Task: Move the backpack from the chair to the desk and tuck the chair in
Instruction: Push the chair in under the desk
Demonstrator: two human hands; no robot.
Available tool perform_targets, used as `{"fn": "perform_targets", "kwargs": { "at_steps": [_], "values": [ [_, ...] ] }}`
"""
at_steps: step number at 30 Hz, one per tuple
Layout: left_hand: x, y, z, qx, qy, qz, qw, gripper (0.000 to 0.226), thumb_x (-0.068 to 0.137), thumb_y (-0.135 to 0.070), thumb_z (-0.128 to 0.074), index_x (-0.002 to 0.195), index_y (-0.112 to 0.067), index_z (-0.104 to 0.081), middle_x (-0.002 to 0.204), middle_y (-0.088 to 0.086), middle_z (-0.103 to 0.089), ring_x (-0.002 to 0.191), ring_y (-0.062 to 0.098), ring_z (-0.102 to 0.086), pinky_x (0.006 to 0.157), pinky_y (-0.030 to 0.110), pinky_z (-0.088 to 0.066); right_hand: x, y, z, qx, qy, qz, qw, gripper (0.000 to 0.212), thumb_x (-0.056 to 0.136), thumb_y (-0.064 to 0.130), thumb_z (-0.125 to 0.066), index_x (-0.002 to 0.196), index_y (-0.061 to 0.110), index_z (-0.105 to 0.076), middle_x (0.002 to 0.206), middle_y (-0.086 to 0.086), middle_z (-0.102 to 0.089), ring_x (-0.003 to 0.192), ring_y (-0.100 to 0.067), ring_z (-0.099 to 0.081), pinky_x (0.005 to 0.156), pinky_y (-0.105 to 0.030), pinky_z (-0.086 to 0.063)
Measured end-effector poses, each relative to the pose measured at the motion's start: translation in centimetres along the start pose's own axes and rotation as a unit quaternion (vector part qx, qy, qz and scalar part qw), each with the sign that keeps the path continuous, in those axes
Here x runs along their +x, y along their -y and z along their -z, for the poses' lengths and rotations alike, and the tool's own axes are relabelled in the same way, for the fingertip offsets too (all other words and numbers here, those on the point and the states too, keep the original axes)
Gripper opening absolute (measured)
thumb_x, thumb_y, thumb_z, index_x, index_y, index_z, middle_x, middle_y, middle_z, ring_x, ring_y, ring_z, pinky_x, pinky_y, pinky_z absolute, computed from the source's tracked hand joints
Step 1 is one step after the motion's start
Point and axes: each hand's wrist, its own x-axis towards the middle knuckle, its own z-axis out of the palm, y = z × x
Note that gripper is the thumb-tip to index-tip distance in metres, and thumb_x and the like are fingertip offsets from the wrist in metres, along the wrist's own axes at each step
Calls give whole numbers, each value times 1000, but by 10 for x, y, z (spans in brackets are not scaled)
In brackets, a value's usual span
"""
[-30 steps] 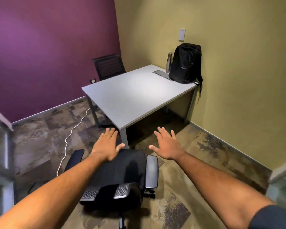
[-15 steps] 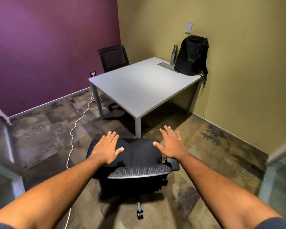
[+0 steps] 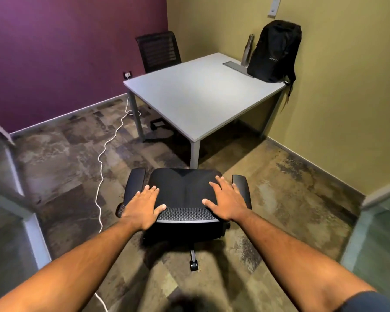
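Note:
The black backpack [image 3: 274, 52] stands upright on the far right corner of the grey desk [image 3: 196, 97], leaning against the yellow wall. A black office chair [image 3: 182, 185] with armrests stands on the floor in front of the desk's near corner, with its back towards me. My left hand [image 3: 142, 206] lies flat over the left end of the backrest's top edge, fingers spread. My right hand [image 3: 227, 201] lies the same way over the right end. Neither hand is curled around the backrest.
A metal bottle [image 3: 248, 50] stands beside the backpack. A second black chair [image 3: 159, 51] is tucked in at the desk's far side. A white cable [image 3: 104, 154] snakes across the floor from a wall socket [image 3: 127, 75]. Glass partitions [image 3: 9, 199] flank me on both sides.
The chair has swung round so its back faces me and now stands square to the desk. Both hands have come down from hovering onto the top of the backrest.

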Motion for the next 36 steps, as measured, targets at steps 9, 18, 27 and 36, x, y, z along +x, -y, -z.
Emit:
{"fn": "perform_targets", "kwargs": {
  "at_steps": [9, 18, 27, 36],
  "values": [
    [0, 11, -26, 29, -19, -14, 999, 74, 102, -59, -9, 153, -18, -44, 161, 5, -42, 152, 26, -32, 124, 44, -22, 3, -3, -20, 27, 40, -13, 999, 78, 102, 74, -39, 161, 23, -41, 175, -5, -25, 163, -24, -17, 125, -49, -33],
    [-17, 10, -37, 57, -74, -51, 994, 85, 89, -78, -3, 112, -26, -66, 111, 2, -74, 105, 27, -67, 92, 41, -49, -32, -1, -35, -57, 13, 28, 998, 82, 98, 80, -17, 122, 27, -75, 113, 0, -78, 110, -24, -71, 82, -37, -55],
    [-49, 26, -42, 64, -56, -143, 986, 89, 81, -95, -21, 130, -29, -57, 121, -3, -70, 110, 22, -66, 87, 37, -49, -75, 17, -43, -119, -23, 5, 993, 109, 72, 109, -9, 105, 27, -74, 94, 3, -76, 89, -22, -72, 78, -41, -57],
    [-98, 32, -58, 48, -96, -212, 971, 90, 78, -98, -25, 130, -33, -59, 119, -9, -72, 106, 18, -68, 85, 36, -52, -142, 40, -70, -119, -76, -44, 989, 102, 74, 108, -15, 104, 31, -76, 82, 7, -73, 79, -16, -70, 74, -39, -55]
  ]
}}
